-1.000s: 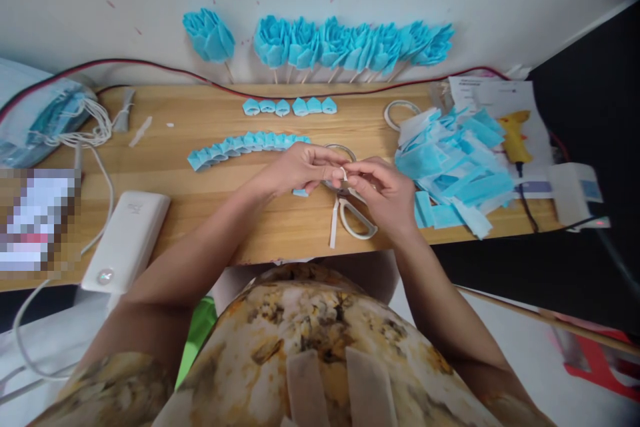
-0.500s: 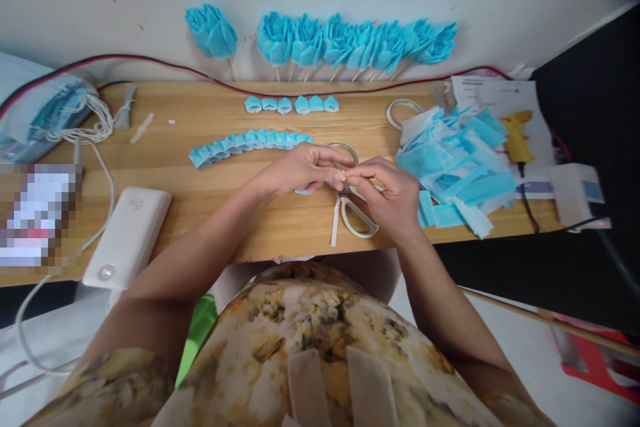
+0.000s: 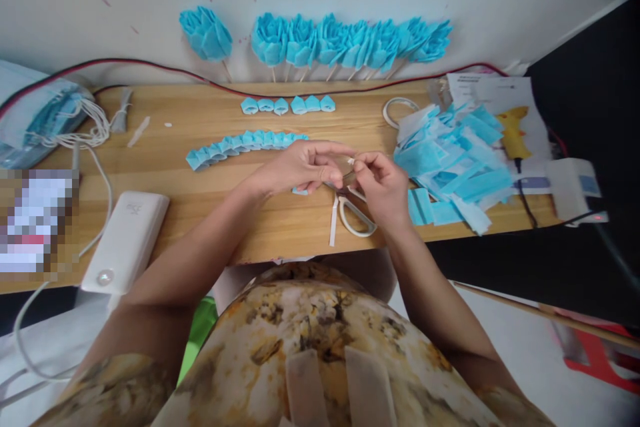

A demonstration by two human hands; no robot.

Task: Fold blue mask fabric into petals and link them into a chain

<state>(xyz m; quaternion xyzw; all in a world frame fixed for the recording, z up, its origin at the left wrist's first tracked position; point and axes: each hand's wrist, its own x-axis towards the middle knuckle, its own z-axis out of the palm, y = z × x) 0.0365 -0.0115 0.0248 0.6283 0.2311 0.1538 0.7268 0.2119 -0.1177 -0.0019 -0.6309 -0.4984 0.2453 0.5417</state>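
Note:
My left hand (image 3: 300,169) and my right hand (image 3: 383,183) meet over the middle of the wooden table (image 3: 210,213). Both pinch a small pale strip (image 3: 349,169) between their fingertips; it looks like clear tape. A bit of folded blue petal (image 3: 300,191) shows under my left hand. White-handled scissors (image 3: 355,217) lie just below my hands, beside a thin white strip (image 3: 333,220). A curved row of folded blue petals (image 3: 240,145) lies just left of my hands.
Blue paper flowers on sticks (image 3: 340,43) lean on the wall. Small blue buds (image 3: 287,105) lie behind the row. A heap of cut blue mask pieces (image 3: 450,160), a tape ring (image 3: 397,110) and a yellow glue gun (image 3: 515,133) are right. A white power bank (image 3: 125,240) lies left.
My right hand has drawn in closer to the left and its fingers have curled tighter on the strip. The view has shifted slightly.

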